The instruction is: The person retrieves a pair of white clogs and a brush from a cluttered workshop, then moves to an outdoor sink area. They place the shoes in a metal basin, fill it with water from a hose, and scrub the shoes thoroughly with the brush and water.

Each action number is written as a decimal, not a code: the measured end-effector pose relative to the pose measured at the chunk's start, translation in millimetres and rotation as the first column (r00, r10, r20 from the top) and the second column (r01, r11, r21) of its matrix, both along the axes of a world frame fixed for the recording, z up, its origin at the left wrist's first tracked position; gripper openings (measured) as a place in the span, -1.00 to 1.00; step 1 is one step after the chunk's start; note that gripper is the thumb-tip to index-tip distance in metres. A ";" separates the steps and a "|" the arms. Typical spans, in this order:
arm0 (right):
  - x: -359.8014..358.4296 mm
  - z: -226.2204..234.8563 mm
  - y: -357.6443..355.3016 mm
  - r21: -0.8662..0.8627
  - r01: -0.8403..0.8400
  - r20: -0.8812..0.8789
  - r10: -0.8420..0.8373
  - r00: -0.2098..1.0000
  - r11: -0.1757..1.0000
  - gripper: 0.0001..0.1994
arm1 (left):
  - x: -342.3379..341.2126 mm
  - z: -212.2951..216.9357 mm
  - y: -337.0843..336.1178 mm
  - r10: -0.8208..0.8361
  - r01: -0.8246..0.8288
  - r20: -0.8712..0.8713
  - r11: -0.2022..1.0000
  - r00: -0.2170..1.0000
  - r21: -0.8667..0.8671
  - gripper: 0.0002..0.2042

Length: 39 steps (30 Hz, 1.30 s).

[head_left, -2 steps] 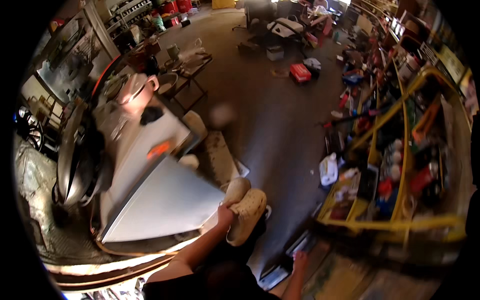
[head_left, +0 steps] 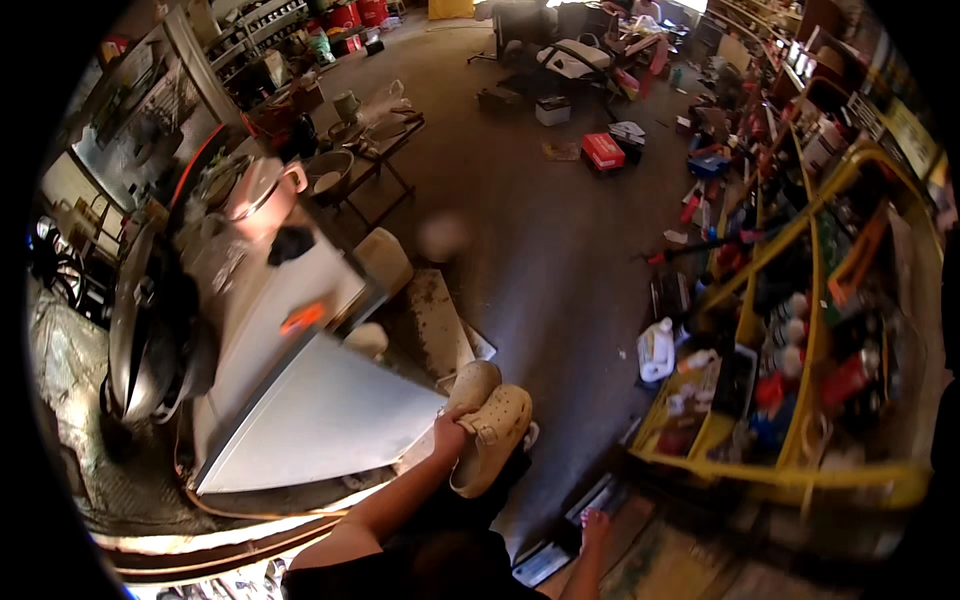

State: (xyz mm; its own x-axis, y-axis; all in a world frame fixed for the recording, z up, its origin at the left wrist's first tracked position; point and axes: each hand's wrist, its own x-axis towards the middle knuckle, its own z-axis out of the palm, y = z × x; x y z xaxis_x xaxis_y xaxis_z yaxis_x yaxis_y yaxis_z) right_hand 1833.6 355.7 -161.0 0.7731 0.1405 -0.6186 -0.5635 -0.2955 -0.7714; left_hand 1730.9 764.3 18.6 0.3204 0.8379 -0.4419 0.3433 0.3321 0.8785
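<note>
Big white metal sheet (head_left: 320,420) lies left on the workbench, near corner toward the person. Left hand (head_left: 449,437) clenched on that corner, beside cream clogs (head_left: 488,430). Right hand (head_left: 595,522) low right, fingers spread, resting on a ledge.

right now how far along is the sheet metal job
Done: the grey metal sheet lies flat on the workbench. In hand: the left hand grips its near corner. The right hand hangs free, low beside the yellow shelving. Nothing shows cutting or bending yet.
</note>
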 end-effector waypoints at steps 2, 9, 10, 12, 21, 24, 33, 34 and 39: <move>69.0 -38.3 12.2 0.177 0.132 -0.251 -0.085 0.964 0.975 -0.88 | 69.7 10.1 13.6 -0.036 0.037 -0.075 0.999 0.996 0.010 -0.74; 231.0 -127.3 64.3 0.101 -0.050 -0.087 0.059 0.994 0.994 -0.87 | 191.8 -58.1 56.8 -0.004 0.006 -0.078 0.999 0.997 0.035 -0.71; 251.2 -137.9 72.8 0.108 -0.004 -0.137 0.019 0.990 0.994 -0.85 | 200.8 -67.9 59.7 0.019 -0.016 -0.082 0.999 0.996 0.036 -0.70; 286.7 -190.6 79.7 -0.146 -0.332 0.116 0.349 0.930 0.932 -0.83 | 226.5 -76.9 63.5 0.049 -0.047 -0.079 0.998 0.996 0.033 -0.71; 350.3 -365.2 41.4 -0.744 -0.606 -0.326 0.638 0.698 0.283 -0.67 | 255.6 -151.0 45.5 0.174 -0.174 -0.095 0.985 0.980 0.008 -0.67; 360.1 -412.8 -42.3 -0.919 -0.002 0.058 0.140 0.988 0.395 -0.65 | 242.1 -221.9 56.7 0.303 -0.250 0.059 0.868 0.951 -0.429 -0.58; 393.0 -453.4 -28.7 -0.920 0.352 0.232 -0.488 0.842 0.171 -0.36 | 286.9 -283.4 79.5 -0.108 0.094 -0.248 0.993 0.963 -0.068 -0.59; 388.1 -458.3 -47.1 -0.897 0.399 0.274 -0.471 0.838 0.189 -0.35 | 289.4 -290.4 79.2 -0.120 0.102 -0.246 0.991 0.962 -0.085 -0.59; 407.2 -463.3 36.9 -0.707 0.660 0.370 -0.663 0.651 0.253 -0.28 | 288.4 -283.8 82.8 -0.104 0.105 -0.296 0.994 0.949 -0.014 -0.59</move>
State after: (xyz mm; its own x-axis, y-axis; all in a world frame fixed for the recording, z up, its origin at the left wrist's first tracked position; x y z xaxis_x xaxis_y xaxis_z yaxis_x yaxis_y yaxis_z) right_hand 2240.7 392.6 -624.3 0.3641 -0.9127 -0.1857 -0.8512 -0.2452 -0.4641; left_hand 2019.3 847.0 -265.1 0.2612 0.8075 -0.5289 0.6208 0.2790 0.7326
